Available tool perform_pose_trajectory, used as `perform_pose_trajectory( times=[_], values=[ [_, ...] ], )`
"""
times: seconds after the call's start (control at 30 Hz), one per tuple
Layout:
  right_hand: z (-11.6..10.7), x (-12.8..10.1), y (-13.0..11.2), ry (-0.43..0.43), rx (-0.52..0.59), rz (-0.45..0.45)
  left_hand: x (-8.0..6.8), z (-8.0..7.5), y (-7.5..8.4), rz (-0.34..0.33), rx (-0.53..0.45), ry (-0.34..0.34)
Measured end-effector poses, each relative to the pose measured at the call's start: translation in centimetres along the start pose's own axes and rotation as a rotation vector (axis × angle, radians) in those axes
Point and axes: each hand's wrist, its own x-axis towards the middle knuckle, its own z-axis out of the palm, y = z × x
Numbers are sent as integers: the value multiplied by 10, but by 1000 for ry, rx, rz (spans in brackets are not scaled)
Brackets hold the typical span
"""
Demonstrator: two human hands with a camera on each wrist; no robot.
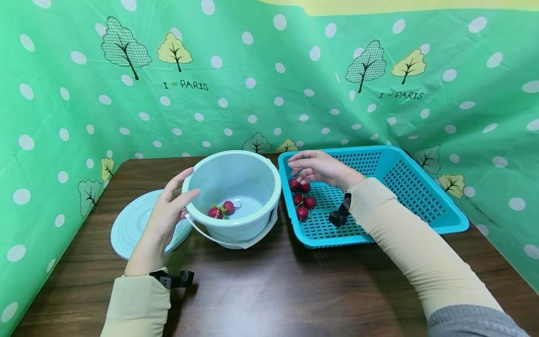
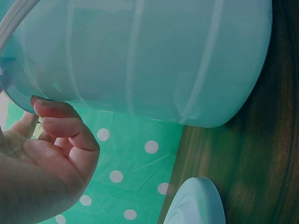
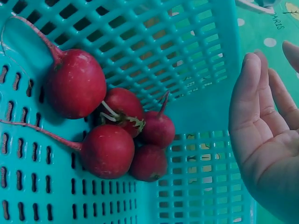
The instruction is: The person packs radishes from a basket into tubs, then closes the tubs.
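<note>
I see the right hand (image 1: pixel 317 167) with fingers relaxed and spread, holding nothing, just above five radishes (image 3: pixel 112 130) in the blue basket (image 1: pixel 421 196). The left hand (image 1: pixel 166 215) curls loosely on the pale bucket's (image 1: pixel 248 187) rim; two radishes lie inside; the lid (image 1: pixel 130 222) lies beside it.

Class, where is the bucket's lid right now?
In the head view the lid lies flat on the brown table, left of the pale bucket, partly behind the left hand that holds the bucket's rim.
</note>
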Motion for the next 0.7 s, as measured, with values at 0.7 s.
perform_pose_trajectory(
  times=[0.7],
  values=[
    [-10,2,18,-11,-150,25,0,0,0,-2,13,6]
  ],
)
